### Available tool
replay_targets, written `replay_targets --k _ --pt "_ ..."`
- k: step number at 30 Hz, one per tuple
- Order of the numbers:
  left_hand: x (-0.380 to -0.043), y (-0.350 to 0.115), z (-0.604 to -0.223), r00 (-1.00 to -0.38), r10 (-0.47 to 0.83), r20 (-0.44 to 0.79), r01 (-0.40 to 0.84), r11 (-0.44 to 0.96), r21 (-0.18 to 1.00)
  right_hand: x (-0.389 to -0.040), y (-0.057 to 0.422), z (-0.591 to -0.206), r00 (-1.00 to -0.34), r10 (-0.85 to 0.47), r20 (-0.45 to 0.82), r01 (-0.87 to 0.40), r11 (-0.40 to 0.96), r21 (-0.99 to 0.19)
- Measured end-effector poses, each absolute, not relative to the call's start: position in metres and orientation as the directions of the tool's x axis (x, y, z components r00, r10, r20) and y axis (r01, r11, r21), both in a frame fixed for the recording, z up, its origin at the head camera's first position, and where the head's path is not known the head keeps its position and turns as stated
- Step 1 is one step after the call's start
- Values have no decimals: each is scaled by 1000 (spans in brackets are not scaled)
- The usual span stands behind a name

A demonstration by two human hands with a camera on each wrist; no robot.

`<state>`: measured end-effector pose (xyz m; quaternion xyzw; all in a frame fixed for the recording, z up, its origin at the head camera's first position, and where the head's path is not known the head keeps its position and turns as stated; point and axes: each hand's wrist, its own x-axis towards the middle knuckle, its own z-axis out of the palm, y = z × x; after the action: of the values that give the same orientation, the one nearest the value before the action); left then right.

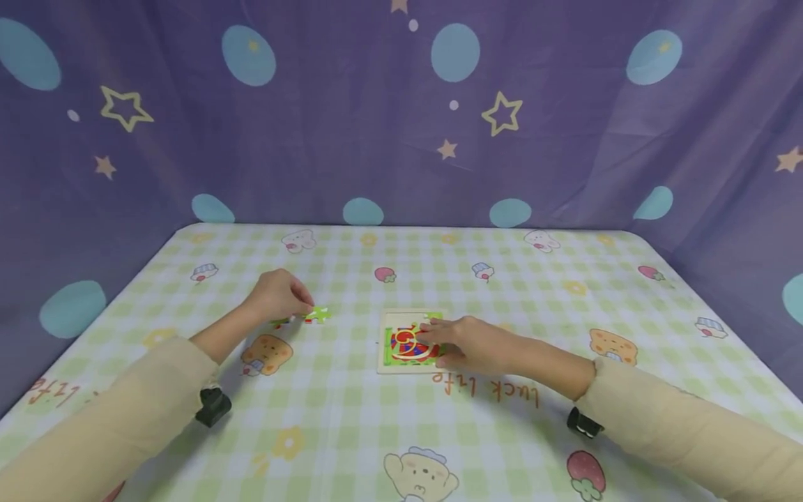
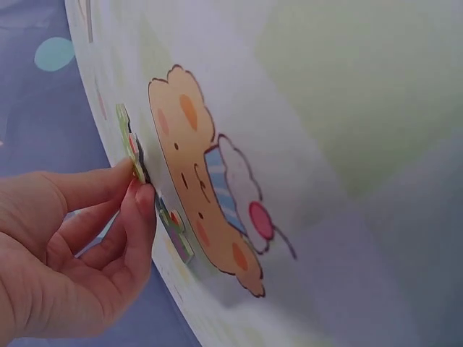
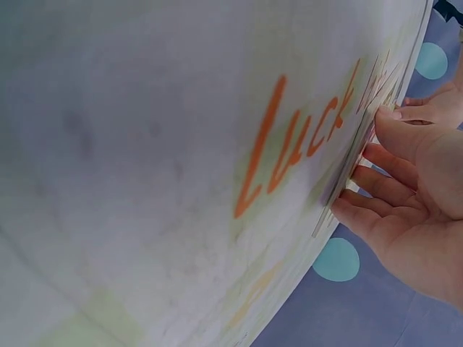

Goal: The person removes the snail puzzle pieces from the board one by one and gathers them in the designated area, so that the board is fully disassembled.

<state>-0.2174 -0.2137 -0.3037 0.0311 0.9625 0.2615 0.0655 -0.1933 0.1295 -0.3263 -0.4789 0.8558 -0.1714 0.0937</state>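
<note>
At the left of the table, my left hand (image 1: 279, 294) pinches a green jigsaw piece (image 1: 319, 315) between thumb and index finger. The left wrist view shows this piece (image 2: 130, 141) edge-on, close to the cloth. Another jigsaw piece (image 2: 176, 233) lies just beside those fingertips and is partly hidden by the hand in the head view. My right hand (image 1: 477, 345) rests over the right side of a square puzzle tray (image 1: 380, 348), fingers extended and thumb by its near edge. Red, blue and green picture pieces (image 1: 404, 345) fill part of the tray; the hand covers some of them.
A green-and-white checked tablecloth (image 1: 351, 418) with printed bears, strawberries and lettering covers the table. Behind the far edge hangs a purple curtain (image 1: 376, 139) with stars and blue ovals. Dark wrist straps (image 1: 213, 406) show at the sleeves.
</note>
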Motion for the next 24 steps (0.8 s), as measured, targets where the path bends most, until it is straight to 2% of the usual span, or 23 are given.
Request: replay_targets --k 7,14,24 --pt "-216 -209 -300 -992 74 -105 15 879 476 -193 129 -324 -533 -846 -27 -782 504 -367" --pt "-219 -190 -294 -994 92 -62 55 893 446 -191 127 -323 -534 -844 -44 -787 516 -339" --pt "-225 -147 -297 -987 149 -62 92 835 543 -193 129 -324 -531 -846 -39 -797 515 -316"
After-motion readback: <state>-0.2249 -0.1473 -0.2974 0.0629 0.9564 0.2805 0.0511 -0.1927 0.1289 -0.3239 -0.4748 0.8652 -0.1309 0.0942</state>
